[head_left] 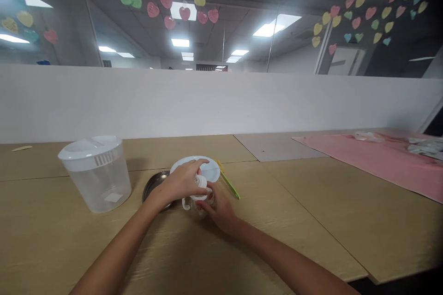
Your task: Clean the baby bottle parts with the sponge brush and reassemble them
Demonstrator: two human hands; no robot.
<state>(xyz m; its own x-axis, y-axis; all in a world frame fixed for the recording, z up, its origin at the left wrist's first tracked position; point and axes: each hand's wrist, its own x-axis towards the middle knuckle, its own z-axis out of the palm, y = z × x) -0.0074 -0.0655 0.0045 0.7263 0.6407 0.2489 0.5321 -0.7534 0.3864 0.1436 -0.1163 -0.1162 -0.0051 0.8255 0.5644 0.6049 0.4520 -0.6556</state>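
Observation:
A small clear bottle with a white top and white side handles point(187, 203) stands upright between my hands near the middle of the table. My left hand point(183, 180) is closed on its white lid point(200, 182) from above and the left. Lower down, my right hand point(220, 207) wraps round the bottle's right side. Behind the hands lies a white plate point(212, 171). A metal bowl point(149, 187) sits to the left, partly hidden by my left hand and wrist. Just right of the plate is a green-handled brush point(231, 185) with a yellow end.
A clear plastic bucket with a white lid point(100, 177) stands on the wooden table point(297, 221) at the left. Pink cloth point(380, 159) covers the far right, with crumpled plastic on it. A white partition point(221, 103) runs along the back edge.

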